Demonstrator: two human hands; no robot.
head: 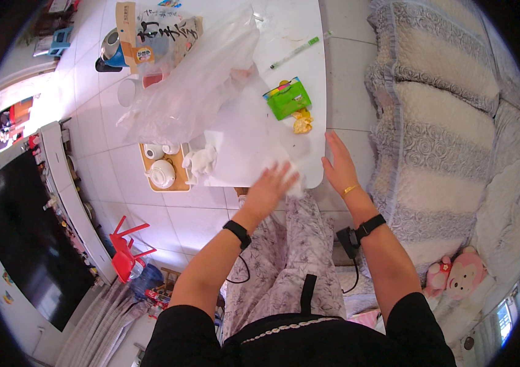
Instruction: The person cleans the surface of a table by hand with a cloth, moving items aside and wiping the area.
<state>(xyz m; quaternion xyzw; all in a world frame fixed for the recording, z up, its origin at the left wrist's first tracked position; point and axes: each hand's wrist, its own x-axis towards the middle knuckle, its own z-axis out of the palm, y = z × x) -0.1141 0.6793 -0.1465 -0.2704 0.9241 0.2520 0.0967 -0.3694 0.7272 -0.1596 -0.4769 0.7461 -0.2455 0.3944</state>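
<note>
Fingers spread and blurred, my left hand [271, 186] is over the front edge of the white table [246, 133]. A blurred white piece, perhaps tissue [297, 186], shows beside its fingertips; whether the hand grips it is hidden. At the table's right edge, my right hand [341, 163] holds nothing, its fingers extended and the thumb apart. Beyond it on the tabletop lie a green snack packet [288, 100] and a crumpled yellow wrapper [303, 124]. Crumpled white tissue [201, 163] rests at the left front corner.
A large clear plastic bag [195, 87] covers the table's left side. Behind it stand a printed food bag [163, 39] and a kettle [112, 48]. A green tube-like wrapper [294, 52] lies farther back. A wooden tray [182, 183] bears a white teapot [162, 174]. The sofa [443, 137] is at right.
</note>
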